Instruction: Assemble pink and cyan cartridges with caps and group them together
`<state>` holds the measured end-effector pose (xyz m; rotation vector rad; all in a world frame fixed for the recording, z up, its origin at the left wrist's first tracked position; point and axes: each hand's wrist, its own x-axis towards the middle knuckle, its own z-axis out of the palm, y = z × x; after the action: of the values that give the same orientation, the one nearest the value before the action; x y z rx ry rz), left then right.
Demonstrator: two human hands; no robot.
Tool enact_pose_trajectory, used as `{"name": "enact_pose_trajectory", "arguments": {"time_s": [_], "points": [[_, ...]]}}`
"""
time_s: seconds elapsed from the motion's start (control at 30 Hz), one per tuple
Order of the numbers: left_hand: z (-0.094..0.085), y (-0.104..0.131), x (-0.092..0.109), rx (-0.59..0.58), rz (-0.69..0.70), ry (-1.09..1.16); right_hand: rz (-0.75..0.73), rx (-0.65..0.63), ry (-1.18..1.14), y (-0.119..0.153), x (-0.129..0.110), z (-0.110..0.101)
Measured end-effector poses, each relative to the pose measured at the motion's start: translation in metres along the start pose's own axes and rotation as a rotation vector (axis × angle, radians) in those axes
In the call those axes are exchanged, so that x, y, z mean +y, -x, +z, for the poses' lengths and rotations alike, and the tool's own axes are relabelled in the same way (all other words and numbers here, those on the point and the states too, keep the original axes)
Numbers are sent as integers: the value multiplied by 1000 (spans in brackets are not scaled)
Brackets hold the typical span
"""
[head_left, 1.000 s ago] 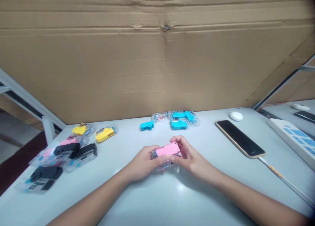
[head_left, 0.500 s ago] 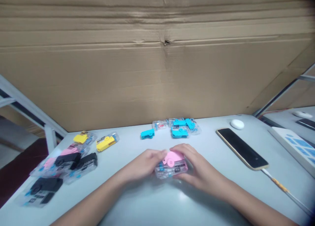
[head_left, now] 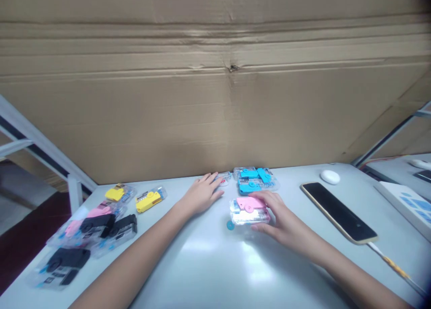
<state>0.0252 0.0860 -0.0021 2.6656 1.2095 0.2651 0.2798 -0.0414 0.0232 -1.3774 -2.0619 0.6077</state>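
Observation:
My right hand (head_left: 274, 212) grips a clear case with a pink top (head_left: 251, 210) by its right end, above the table's middle. A small blue disc (head_left: 230, 225) shows at the case's lower left. My left hand (head_left: 203, 193) reaches to the back of the table, palm down with fingers spread, over the spot where a loose blue piece lay; that piece is hidden now. Just beyond its fingertips sits a clear case with a red mark (head_left: 225, 179). Clear cases with blue parts (head_left: 249, 186) are grouped to the right of it.
Yellow (head_left: 148, 201), pink (head_left: 73, 228) and black (head_left: 67, 259) pieces in clear cases lie at the left. On the right are a phone (head_left: 338, 212) with a cable, a white rounded object (head_left: 330, 177) and a white box (head_left: 407, 206). Cardboard (head_left: 215, 120) stands behind the table.
My left hand has let go of the pink-topped case and moved back and left, covering the loose blue piece. My right hand still holds the case, slightly further right. The view has shifted a little.

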Motion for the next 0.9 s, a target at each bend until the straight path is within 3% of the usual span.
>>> {"name": "enact_pose_trajectory", "arguments": {"time_s": [0.17,0.37,0.57,0.9], "points": [[-10,47,8,-27,24,48,49,-10,124,-28,1,-3],[-24,85,21,-113,16,148,-121,-7,417,-97,4,12],[-30,93,30,-147,23,195,-171,-53,587,-135,11,34],[-19,84,33,-51,17,269,-222,-66,708,-135,16,37]]}}
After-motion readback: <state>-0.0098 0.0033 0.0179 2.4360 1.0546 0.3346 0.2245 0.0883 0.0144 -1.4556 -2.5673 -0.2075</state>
